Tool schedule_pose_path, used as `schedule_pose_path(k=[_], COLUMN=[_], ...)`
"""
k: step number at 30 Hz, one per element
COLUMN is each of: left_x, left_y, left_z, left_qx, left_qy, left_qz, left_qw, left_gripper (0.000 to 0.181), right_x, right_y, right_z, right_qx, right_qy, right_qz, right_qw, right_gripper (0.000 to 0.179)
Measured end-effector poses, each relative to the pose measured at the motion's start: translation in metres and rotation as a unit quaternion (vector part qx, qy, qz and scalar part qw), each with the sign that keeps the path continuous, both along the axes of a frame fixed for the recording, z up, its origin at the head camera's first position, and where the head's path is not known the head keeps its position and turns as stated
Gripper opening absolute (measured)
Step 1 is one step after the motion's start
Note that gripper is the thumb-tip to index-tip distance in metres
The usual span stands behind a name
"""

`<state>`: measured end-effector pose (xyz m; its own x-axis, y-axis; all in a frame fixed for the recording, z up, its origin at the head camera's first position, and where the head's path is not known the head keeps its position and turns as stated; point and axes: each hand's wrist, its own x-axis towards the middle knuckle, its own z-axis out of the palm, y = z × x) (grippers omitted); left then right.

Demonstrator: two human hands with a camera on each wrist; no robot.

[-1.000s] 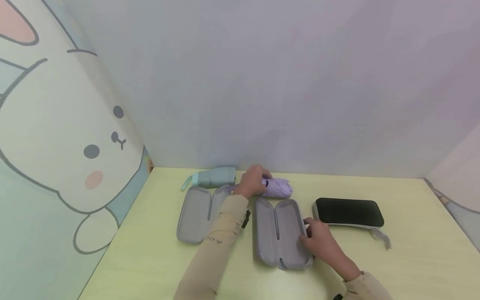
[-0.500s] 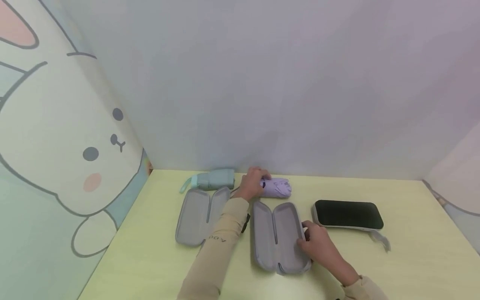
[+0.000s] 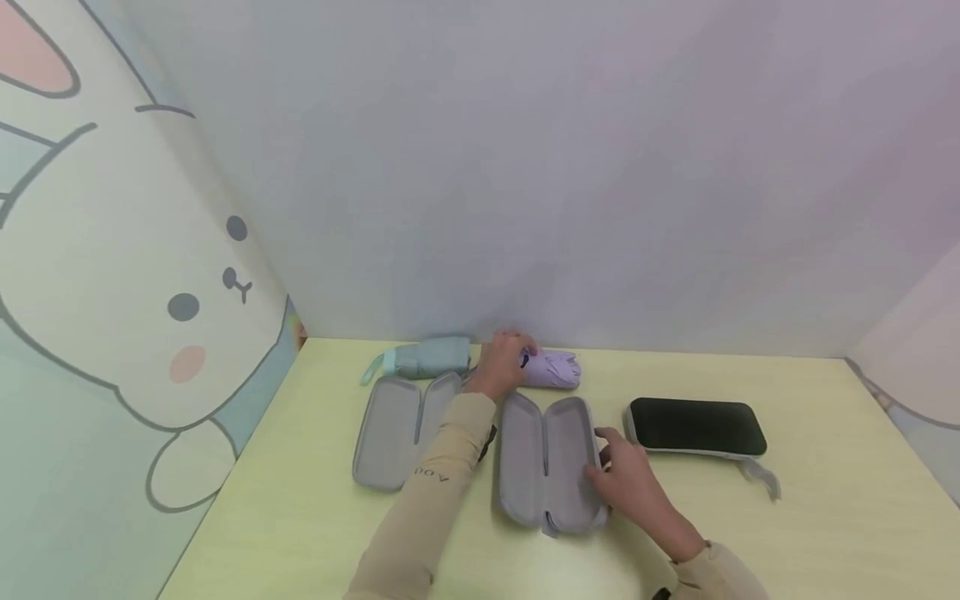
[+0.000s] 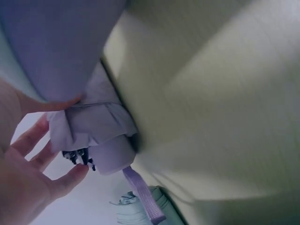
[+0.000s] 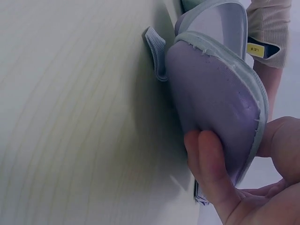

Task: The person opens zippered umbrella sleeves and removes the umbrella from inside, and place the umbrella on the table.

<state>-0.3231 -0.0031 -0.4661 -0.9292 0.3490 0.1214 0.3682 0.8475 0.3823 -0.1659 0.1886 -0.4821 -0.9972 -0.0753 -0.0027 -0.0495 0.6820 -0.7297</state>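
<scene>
At the back of the table my left hand (image 3: 501, 364) holds a folded purple umbrella (image 3: 553, 369) near its handle end. The left wrist view has its fingers around the purple fabric (image 4: 91, 124), with a purple wrist strap (image 4: 144, 197) hanging from the handle. My right hand (image 3: 633, 483) grips the right side of an unfolded grey-purple zip case (image 3: 572, 467), lying open in front of that umbrella. In the right wrist view, fingertips press the case's outer shell (image 5: 215, 93) from below, the thumb at its rim.
A second open grey case (image 3: 386, 433) lies left, partly behind my left sleeve. A folded teal umbrella (image 3: 433, 357) sits behind it. To the right rests a closed case with a black top (image 3: 697, 425) and a grey strap (image 3: 762, 477). A wall borders the table's back.
The right hand has shifted the open case a little to the left. My left hand and the purple umbrella have moved slightly toward the back wall.
</scene>
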Motion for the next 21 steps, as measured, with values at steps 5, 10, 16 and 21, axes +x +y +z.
schedule_pose_path(k=[5,10,16,21], left_x=[0.002,0.004,0.005,0.007], left_y=[-0.003,-0.005,-0.002,0.008], left_z=[0.003,0.006,0.015,0.026], left_qx=[0.005,0.01,-0.015,-0.032], left_qy=[0.001,-0.016,-0.011,0.002], left_qz=[0.002,0.008,-0.008,-0.024], left_qw=[1.0,0.9998,0.9998,0.9992], left_gripper=[0.032,0.033,0.023,0.019], right_x=[-0.003,-0.004,-0.004,-0.002], right_y=[-0.008,-0.014,-0.015,-0.011], right_z=[-0.002,-0.003,-0.002,0.003], right_qx=[-0.013,-0.024,-0.027,-0.053], right_qy=[0.006,0.018,0.027,0.014], right_qz=[0.002,0.007,0.007,0.012], right_qw=[0.9999,0.9995,0.9992,0.9984], right_gripper=[0.05,0.049,0.05,0.051])
